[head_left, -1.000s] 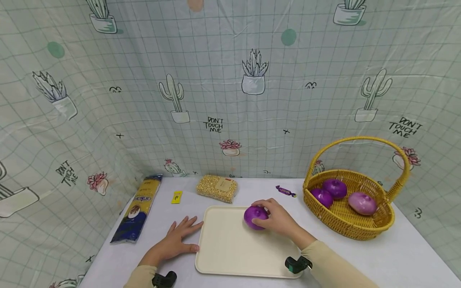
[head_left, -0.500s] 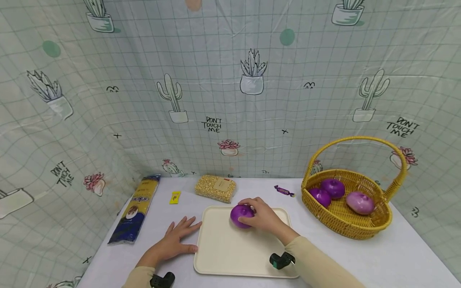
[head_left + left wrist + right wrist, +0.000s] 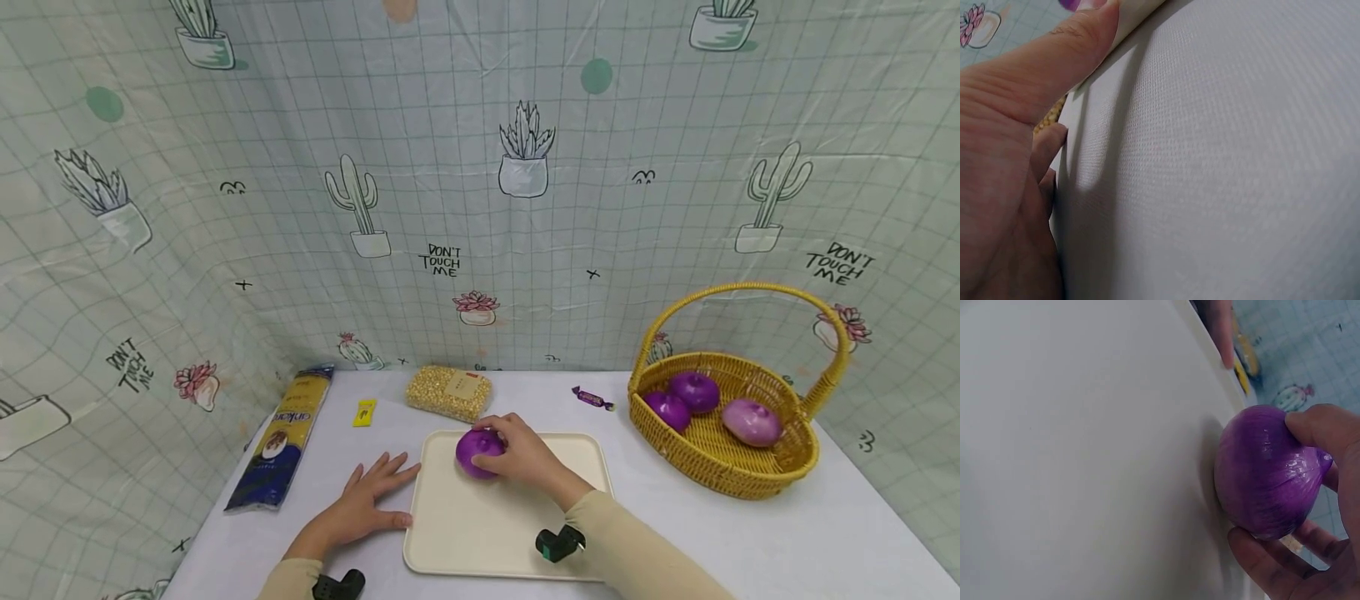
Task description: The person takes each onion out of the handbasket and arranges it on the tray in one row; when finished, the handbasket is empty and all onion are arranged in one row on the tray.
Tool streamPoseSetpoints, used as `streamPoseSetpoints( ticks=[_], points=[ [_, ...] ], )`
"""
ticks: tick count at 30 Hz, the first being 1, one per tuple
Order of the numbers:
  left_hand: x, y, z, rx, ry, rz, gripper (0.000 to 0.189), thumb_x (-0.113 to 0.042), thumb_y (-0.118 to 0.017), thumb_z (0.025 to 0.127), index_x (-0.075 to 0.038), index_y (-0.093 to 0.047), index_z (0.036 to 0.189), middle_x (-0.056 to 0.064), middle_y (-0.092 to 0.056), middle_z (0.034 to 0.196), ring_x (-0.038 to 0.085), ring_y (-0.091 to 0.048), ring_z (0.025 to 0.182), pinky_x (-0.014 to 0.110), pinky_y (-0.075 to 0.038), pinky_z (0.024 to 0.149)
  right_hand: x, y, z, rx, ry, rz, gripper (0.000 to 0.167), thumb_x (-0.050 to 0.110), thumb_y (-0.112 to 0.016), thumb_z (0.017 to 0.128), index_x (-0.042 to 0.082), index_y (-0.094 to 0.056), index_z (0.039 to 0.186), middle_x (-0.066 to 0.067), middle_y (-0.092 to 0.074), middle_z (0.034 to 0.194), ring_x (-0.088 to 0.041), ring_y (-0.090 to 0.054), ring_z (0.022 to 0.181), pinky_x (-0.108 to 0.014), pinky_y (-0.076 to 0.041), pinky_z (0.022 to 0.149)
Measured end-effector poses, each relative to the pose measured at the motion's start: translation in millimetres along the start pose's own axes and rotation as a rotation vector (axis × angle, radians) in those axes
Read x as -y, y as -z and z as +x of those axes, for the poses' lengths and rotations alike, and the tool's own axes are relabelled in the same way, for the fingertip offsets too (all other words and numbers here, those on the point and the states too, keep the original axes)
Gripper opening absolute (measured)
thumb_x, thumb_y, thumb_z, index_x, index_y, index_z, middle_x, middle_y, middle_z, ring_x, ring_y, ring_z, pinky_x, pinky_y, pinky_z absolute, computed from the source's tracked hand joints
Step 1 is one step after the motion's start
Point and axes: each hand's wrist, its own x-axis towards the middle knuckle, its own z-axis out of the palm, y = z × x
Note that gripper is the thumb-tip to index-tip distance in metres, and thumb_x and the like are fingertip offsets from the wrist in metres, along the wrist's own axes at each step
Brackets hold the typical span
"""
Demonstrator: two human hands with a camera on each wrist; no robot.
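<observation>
The right hand grips a glossy, round purple onion between thumb and fingers; the left hand, fingers spread, touches the cream rectangular tray to its right.

A long blue-and-gold plastic packet, small yellow sachet, clear bag of yellow kernels and purple twist-wrapped candy are laid apart.
</observation>
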Motion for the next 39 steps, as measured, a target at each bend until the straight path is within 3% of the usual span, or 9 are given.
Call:
streamPoseSetpoints(
  ticks=[15,30,39],
  points=[
    [-3.3,0.9,-1.0,0.001,0.001,-0.004,0.081,-0.043,-0.079,0.086,-0.008,-0.048,0.152,0.026,-0.03,0.161,0.055,-0.01,0.149,0.074,0.009,0.114,20.6,-16.6,12.3,0.014,-0.003,0.014,0.049,0.032,-0.08,0.088,0.018,-0.065,0.133,-0.012,-0.056,0.119,-0.031,-0.06,0.114,-0.049,-0.055,0.097],
    [-2.3,0.4,-0.1,-0.014,0.0,0.005,0.081,-0.043,-0.08,0.085,-0.008,-0.048,0.151,0.026,-0.031,0.161,0.056,-0.011,0.149,0.074,0.008,0.114,24.1,-35.8,20.3,-0.049,-0.024,0.015,0.051,0.033,-0.078,0.09,0.017,-0.064,0.136,-0.016,-0.055,0.126,-0.035,-0.058,0.121,-0.051,-0.053,0.1],
    [-1.4,-0.6,-0.1,-0.016,-0.004,0.007,0.082,-0.043,-0.08,0.084,-0.009,-0.048,0.151,0.025,-0.031,0.161,0.055,-0.011,0.149,0.074,0.008,0.114,30.1,-37.8,21.2,-0.05,-0.036,0.006,0.053,0.025,-0.076,0.086,0.016,-0.063,0.137,-0.017,-0.055,0.13,-0.037,-0.055,0.122,-0.053,-0.054,0.099]
  ],
)
